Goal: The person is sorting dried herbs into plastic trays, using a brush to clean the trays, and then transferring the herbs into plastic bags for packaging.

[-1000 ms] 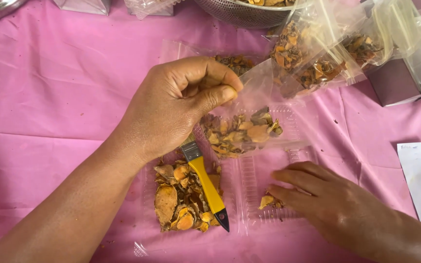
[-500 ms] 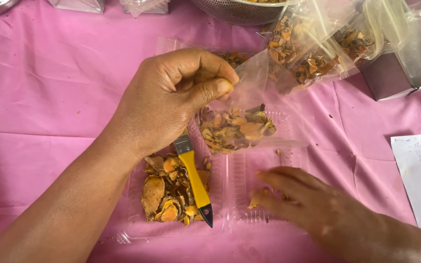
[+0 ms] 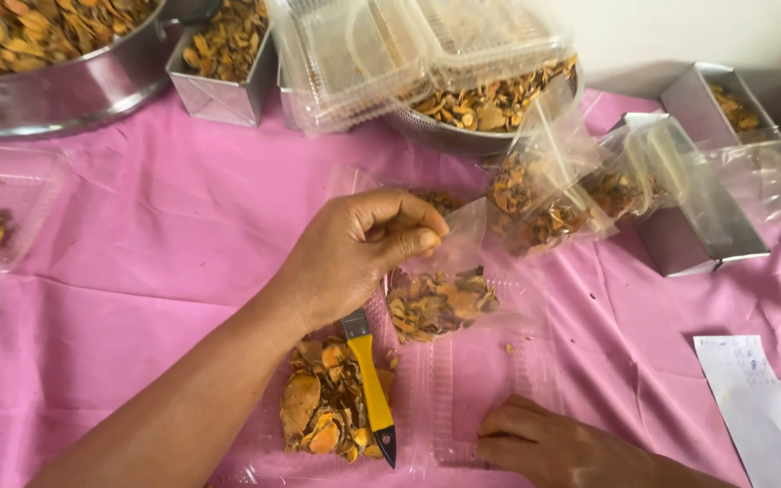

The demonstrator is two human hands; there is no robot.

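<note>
Over the middle of the pink cloth-covered surface [image 3: 137, 244], the left hand [image 3: 354, 258] pinches the top edge of a small clear plastic bag [image 3: 440, 289] half filled with dried orange-brown root slices. Thumb and forefinger are pressed together on the film near the bag's mouth, and the other fingers are curled in. The same hand seems to carry a yellow-handled brush [image 3: 371, 384], whose handle juts out below the palm and crosses a heap of the same dried slices [image 3: 323, 407] lying in an open clear plastic clamshell tray [image 3: 458, 398].

That bag looks light, thin and limp. It sags under its contents, so the weight sits low and the film is likely slippery. The sensible grip is up at the mouth, where the hand is now. Squeezing the belly would probably crack the slices, which look dry and brittle.

Down at the bottom edge, the right hand [image 3: 553, 443] lies flat, fingers close together and holding nothing, with its fingertips resting on the empty half of the clamshell tray.

Behind them sit more filled bags [image 3: 544, 212], a stack of empty clear trays [image 3: 409, 54], and metal bowls and tins of slices [image 3: 65, 63]. A white paper slip [image 3: 752, 407] lies off to the right.
</note>
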